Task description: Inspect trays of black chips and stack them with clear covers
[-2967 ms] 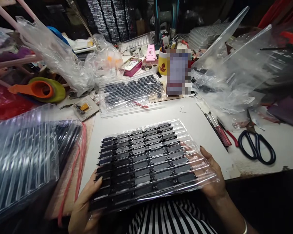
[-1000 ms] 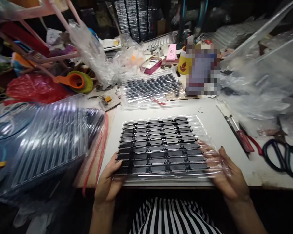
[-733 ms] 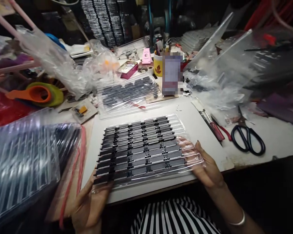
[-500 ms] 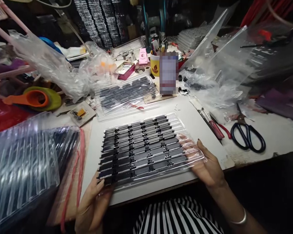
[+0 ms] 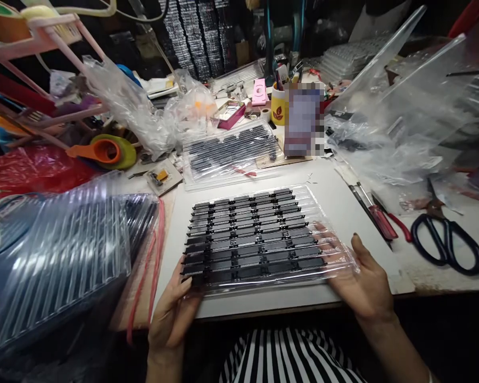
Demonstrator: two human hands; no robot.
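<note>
A clear plastic tray (image 5: 313, 205) is held over the white board (image 5: 345, 210), tilted slightly toward me. Its grooves carry rows of black chip-like electronic parts (image 5: 247, 229) with fine metal pins; the right end of the grooves has none. My left hand (image 5: 171, 311) grips the near left corner, thumb on top and fingers underneath. Around the right edge closes my right hand (image 5: 365, 287), its fingers showing through the clear plastic from below and its thumb raised by the rim.
Another filled tray (image 5: 231, 149) lies behind. Stacked clear trays (image 5: 64, 255) stand at left beside a red cord (image 5: 156, 255). Scissors (image 5: 447, 242) and a red-handled screwdriver (image 5: 383, 221) lie right. A yellow mug (image 5: 278, 109) and plastic bags (image 5: 395, 143) are farther back.
The view has turned to the left, so the bench things sit farther right in the picture. Both hands keep their hold on the tray, which looks slightly less tilted sideways.
</note>
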